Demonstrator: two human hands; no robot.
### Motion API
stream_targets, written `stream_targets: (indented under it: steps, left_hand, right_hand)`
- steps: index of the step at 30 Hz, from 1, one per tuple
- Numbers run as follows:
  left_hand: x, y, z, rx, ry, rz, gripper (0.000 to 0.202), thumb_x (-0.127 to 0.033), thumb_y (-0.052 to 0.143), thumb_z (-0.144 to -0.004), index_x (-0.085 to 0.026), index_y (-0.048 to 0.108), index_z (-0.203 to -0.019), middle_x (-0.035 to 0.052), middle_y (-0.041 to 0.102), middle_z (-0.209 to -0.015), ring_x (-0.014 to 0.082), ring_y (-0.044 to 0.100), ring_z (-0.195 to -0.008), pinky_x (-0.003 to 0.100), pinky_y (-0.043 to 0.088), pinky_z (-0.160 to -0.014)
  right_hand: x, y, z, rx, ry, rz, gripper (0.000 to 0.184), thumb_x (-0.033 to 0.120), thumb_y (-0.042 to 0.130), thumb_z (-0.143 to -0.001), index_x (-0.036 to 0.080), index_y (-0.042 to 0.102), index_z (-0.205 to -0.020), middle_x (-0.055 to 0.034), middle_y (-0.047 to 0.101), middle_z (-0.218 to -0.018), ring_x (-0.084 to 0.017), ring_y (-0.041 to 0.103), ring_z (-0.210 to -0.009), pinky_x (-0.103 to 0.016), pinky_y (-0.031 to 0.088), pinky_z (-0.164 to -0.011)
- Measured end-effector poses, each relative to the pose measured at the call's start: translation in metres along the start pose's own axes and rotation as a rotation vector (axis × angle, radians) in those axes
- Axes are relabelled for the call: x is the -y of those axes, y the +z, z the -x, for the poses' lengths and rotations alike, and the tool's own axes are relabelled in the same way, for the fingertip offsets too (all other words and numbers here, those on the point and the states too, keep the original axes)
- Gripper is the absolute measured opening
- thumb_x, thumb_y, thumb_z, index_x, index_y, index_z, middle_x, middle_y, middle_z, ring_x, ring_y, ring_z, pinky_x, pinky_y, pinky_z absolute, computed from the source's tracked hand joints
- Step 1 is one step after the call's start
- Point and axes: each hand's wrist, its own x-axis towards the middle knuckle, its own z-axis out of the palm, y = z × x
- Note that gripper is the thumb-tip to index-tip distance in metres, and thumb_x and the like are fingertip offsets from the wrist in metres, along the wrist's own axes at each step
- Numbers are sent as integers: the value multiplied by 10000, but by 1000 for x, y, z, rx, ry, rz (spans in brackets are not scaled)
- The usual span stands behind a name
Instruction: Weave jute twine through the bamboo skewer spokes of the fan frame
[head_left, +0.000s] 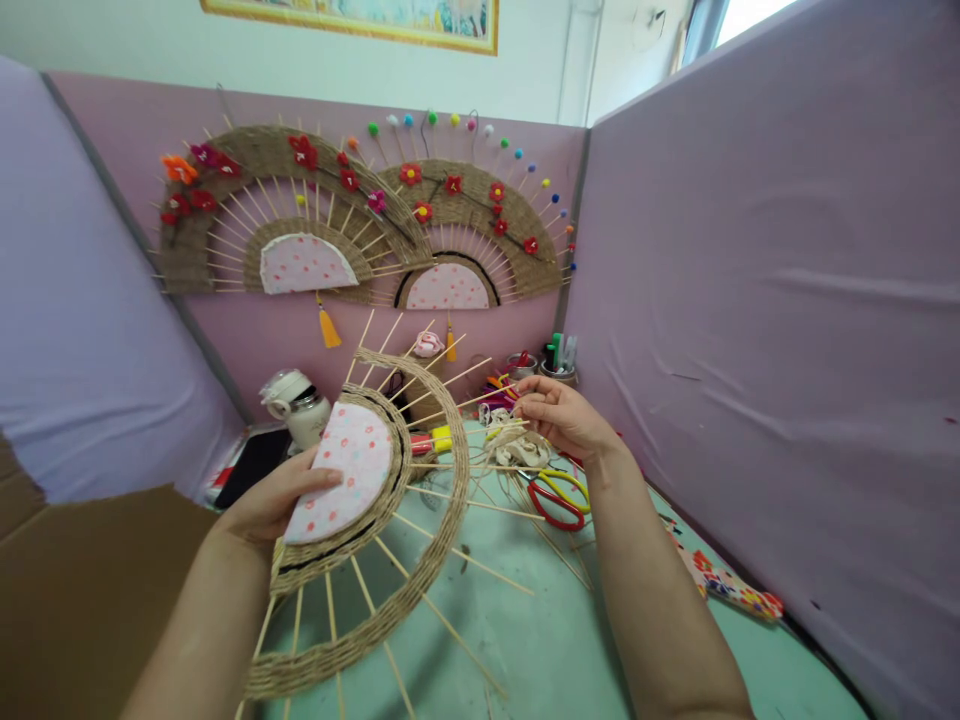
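Behind the woven fan (pixel 459 450), the fingers of my left hand (pixel 281 495) are hidden, thumb excepted; its lowest sticks (pixel 340 695), like my forearms (pixel 645 560), are cut off by the bottom edge. Anything pinched in my right hand (pixel 559 410) is too small to tell. The bottle's (pixel 304 415) base is obscured; the top edge crops the framed picture (pixel 390 15)

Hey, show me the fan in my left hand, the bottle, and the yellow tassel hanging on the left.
Fan (pixel 365 452): head view, on its dotted panel.
Bottle (pixel 309 418): head view, on its body.
Tassel (pixel 328 329): head view, on its yellow threads.
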Motion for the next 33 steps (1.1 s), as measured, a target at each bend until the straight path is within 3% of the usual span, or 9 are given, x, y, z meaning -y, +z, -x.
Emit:
stream_targets:
  steps: [13,19,25,30,33]
  left_hand:
    - [-14,-4,18,-46,6,-14,531,-185,779,-563,-174,626,-1071,47,729,-819,217,660,-614,264,526,-560]
    - [-13,-2,18,6,8,-15,572,-190,779,-576,-183,614,-1124,64,732,-864,210,667,-616,254,526,-544]
    - [-15,9,18,22,31,-5,509,-173,756,-572,-168,636,-1067,68,728,-768,175,655,-558,212,511,-494]
    - [-14,11,18,44,23,47,508,-155,750,-559,-136,631,-1053,82,733,-772,194,662,-568,226,527,-503]
    - [-11,9,15,86,10,54,481,-160,750,-567,-134,643,-1035,95,734,-779,206,666,-566,243,537,-506]
  right_hand:
    - [-7,11,-10,-125,-381,374,358,268,740,-669,241,520,-950,21,630,-755,-139,591,-716,-282,443,-704]
    - [-2,6,-7,-135,-440,477,304,242,726,-677,241,548,-924,14,589,-763,-145,556,-726,-288,441,-710]
    - [8,5,2,-75,-461,504,160,238,637,-755,205,597,-906,-21,609,-880,-151,570,-836,-306,455,-799]
    - [11,5,5,-160,-517,517,200,254,700,-712,198,607,-880,0,600,-824,-133,568,-773,-284,464,-752]
    - [12,0,5,-164,-478,501,223,242,729,-679,194,616,-865,13,595,-793,-117,554,-726,-263,457,-708]
